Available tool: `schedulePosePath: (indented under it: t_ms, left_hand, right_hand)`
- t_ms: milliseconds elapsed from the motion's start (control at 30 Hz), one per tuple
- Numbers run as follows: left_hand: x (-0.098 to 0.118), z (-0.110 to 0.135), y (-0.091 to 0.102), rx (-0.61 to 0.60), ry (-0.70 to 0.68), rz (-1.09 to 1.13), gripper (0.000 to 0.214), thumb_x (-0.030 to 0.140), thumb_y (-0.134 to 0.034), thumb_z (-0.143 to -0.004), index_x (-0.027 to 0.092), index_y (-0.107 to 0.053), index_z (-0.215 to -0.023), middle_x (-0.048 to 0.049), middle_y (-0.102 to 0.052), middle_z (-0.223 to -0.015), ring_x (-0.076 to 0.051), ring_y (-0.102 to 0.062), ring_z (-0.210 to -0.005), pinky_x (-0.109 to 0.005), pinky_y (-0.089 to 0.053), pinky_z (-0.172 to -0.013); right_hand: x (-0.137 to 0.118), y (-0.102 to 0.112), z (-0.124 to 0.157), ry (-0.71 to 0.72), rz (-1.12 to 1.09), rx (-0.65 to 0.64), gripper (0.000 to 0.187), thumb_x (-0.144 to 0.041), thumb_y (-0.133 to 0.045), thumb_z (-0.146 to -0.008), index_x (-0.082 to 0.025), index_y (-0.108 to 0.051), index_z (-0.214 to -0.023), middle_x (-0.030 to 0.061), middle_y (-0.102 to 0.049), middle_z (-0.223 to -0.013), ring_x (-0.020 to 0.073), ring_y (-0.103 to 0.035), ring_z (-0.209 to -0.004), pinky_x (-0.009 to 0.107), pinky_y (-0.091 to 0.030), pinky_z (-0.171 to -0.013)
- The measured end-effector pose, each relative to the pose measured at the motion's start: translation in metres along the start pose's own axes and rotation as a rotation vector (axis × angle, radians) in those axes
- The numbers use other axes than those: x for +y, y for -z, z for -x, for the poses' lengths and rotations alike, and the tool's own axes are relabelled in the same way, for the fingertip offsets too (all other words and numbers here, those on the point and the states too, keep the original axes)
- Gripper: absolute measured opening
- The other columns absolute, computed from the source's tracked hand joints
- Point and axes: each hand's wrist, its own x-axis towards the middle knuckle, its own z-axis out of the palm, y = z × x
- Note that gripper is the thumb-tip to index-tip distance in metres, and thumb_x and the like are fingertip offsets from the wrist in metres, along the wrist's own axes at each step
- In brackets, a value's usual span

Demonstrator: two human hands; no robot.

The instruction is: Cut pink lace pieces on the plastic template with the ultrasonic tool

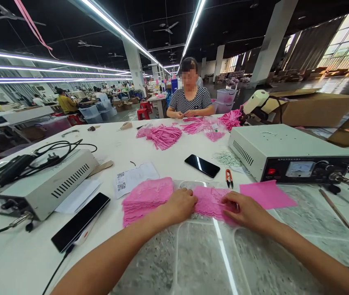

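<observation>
Fingers of the left hand (182,205) are curled close together at the left end of a pink lace piece (208,200), low centre of the frame, and whether they pinch it I cannot tell; thumb and forefinger of the right hand (244,209) stand apart in a loose curve, touching its right end. On the white table (113,143), from the left of the frame, a grey boxy machine (60,176) bears a black handpiece (17,167); a black phone (80,221) lies at lower left, near it; a printed paper (137,177) lies behind a stack of pink lace (148,198), beside the left hand; pink strips (165,136) are heaped at centre, before a person in a striped top (189,100); a second phone (202,165) and orange-handled snips (228,178) lie beyond the lace piece; a plain pink sheet (266,195) lies by the right hand, in front of a second machine (293,147) at right.
</observation>
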Motion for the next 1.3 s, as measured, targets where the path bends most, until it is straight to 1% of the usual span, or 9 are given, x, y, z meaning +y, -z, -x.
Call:
schedulePosePath:
  t_ms: [133, 233, 400, 633, 800, 967, 1033, 1167, 1300]
  left_hand:
    - [-0.006, -0.009, -0.005, -0.095, 0.036, -0.029, 0.027, 0.032, -0.055, -0.095, 0.015, -0.057, -0.115, -0.0077, -0.06, -0.113, -0.019, -0.062, -0.096, -0.038, -0.054, -0.082]
    - [-0.009, -0.007, -0.003, -0.125, 0.04, -0.032, 0.028, 0.032, -0.056, -0.094, 0.015, -0.057, -0.116, -0.0082, -0.059, -0.115, -0.019, -0.061, -0.097, -0.039, -0.053, -0.083]
    - [-0.006, -0.006, 0.003, -0.14, 0.034, -0.032, 0.027, 0.031, -0.056, -0.094, 0.015, -0.057, -0.116, -0.0081, -0.06, -0.114, -0.019, -0.062, -0.097, -0.039, -0.053, -0.083]
    - [-0.004, -0.006, 0.007, -0.161, 0.065, -0.042, 0.027, 0.032, -0.055, -0.095, 0.015, -0.057, -0.115, -0.0081, -0.06, -0.114, -0.019, -0.062, -0.096, -0.039, -0.053, -0.083]
    - [-0.004, -0.008, 0.008, -0.154, 0.092, -0.039, 0.026, 0.032, -0.055, -0.095, 0.014, -0.057, -0.114, -0.0078, -0.06, -0.112, -0.018, -0.062, -0.094, -0.038, -0.054, -0.082]
    - [-0.003, -0.01, 0.014, -0.112, 0.066, -0.045, 0.025, 0.032, -0.056, -0.094, 0.013, -0.059, -0.11, -0.0064, -0.062, -0.105, -0.017, -0.063, -0.089, -0.035, -0.055, -0.077]
    - [-0.003, -0.01, 0.016, -0.078, 0.048, -0.054, 0.021, 0.031, -0.056, -0.094, 0.013, -0.06, -0.104, -0.0051, -0.063, -0.1, -0.016, -0.063, -0.086, -0.034, -0.054, -0.077]
    - [-0.003, -0.007, 0.02, 0.008, 0.008, -0.07, 0.014, 0.013, -0.05, -0.09, 0.013, -0.062, -0.085, -0.0061, -0.064, -0.091, -0.017, -0.061, -0.083, -0.032, -0.05, -0.077]
    - [0.002, 0.013, 0.021, 0.03, -0.077, -0.072, 0.013, 0.009, -0.049, -0.082, 0.015, -0.061, -0.083, -0.008, -0.064, -0.101, -0.02, -0.059, -0.094, -0.033, -0.046, -0.084]
  right_hand:
    - [0.01, 0.002, 0.002, -0.045, 0.035, 0.008, 0.015, -0.024, -0.047, -0.08, -0.02, -0.061, -0.075, 0.0038, -0.063, -0.075, 0.0179, -0.055, -0.064, 0.031, -0.042, -0.059]
    - [0.011, 0.004, 0.003, -0.078, 0.052, 0.027, 0.017, -0.022, -0.046, -0.085, -0.019, -0.06, -0.076, 0.0034, -0.063, -0.073, 0.0171, -0.055, -0.064, 0.031, -0.042, -0.059]
    - [0.0, 0.0, -0.004, -0.099, 0.121, 0.02, 0.019, -0.032, -0.059, -0.091, -0.016, -0.06, -0.101, 0.0031, -0.062, -0.094, 0.0153, -0.059, -0.077, 0.033, -0.051, -0.071]
    - [0.003, 0.003, -0.013, -0.198, 0.201, 0.05, 0.021, -0.034, -0.055, -0.094, -0.015, -0.061, -0.092, 0.0014, -0.062, -0.085, 0.0137, -0.06, -0.072, 0.031, -0.052, -0.067]
    - [-0.01, 0.005, 0.001, -0.004, 0.144, 0.062, 0.014, -0.031, -0.052, -0.092, -0.02, -0.06, -0.089, 0.0015, -0.063, -0.083, 0.0141, -0.058, -0.068, 0.028, -0.047, -0.062]
    - [-0.024, -0.014, 0.005, 0.106, 0.199, 0.089, 0.018, -0.033, -0.064, -0.079, -0.02, -0.06, -0.09, 0.0055, -0.064, -0.088, 0.0211, -0.06, -0.077, 0.03, -0.044, -0.06]
    - [-0.022, -0.021, 0.003, 0.11, 0.24, 0.128, 0.008, -0.027, -0.057, -0.083, -0.019, -0.06, -0.084, 0.0066, -0.063, -0.083, 0.0218, -0.059, -0.076, 0.029, -0.041, -0.058]
    - [-0.011, -0.025, 0.003, 0.135, 0.298, 0.199, 0.02, -0.013, -0.043, -0.086, -0.018, -0.06, -0.078, 0.0071, -0.062, -0.077, 0.0194, -0.058, -0.069, 0.028, -0.038, -0.055]
    - [-0.004, -0.021, 0.019, 0.255, 0.297, 0.219, 0.025, -0.013, -0.039, -0.089, -0.018, -0.064, -0.089, 0.0083, -0.064, -0.082, 0.0198, -0.059, -0.072, 0.029, -0.043, -0.059]
